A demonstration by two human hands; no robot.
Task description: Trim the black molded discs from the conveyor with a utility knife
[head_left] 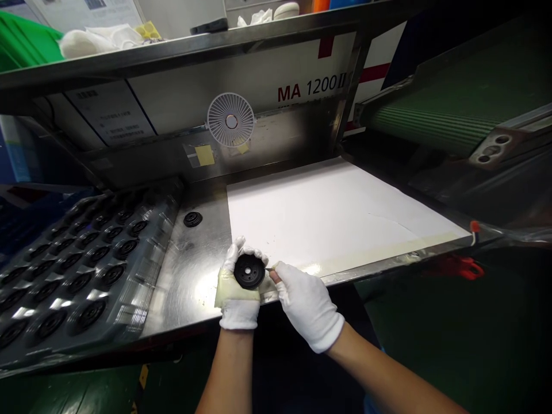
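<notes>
My left hand (pixel 240 287), in a white glove with a yellowish palm, is closed around a black round part (pixel 249 271). The part looks like a plastic disc with a hole in its middle and smaller holes around it, and its face is tilted up to me. At the disc's right edge, my gloved right hand (pixel 304 302) pinches a small thin pointed tool (pixel 269 269). Only its dark tip shows; the fingers hide the rest. One bare fingertip pokes out of the right glove. Another black round part (pixel 192 219) lies on the metal table behind my left hand.
A clear plastic tray (pixel 142 282) with several black round parts stands on the left. White paper (pixel 302 207) covers the table (pixel 190 276) on the right. A small white fan (pixel 232 119) is at the back, below a shelf (pixel 185 43). A green conveyor belt (pixel 431 123) is at right.
</notes>
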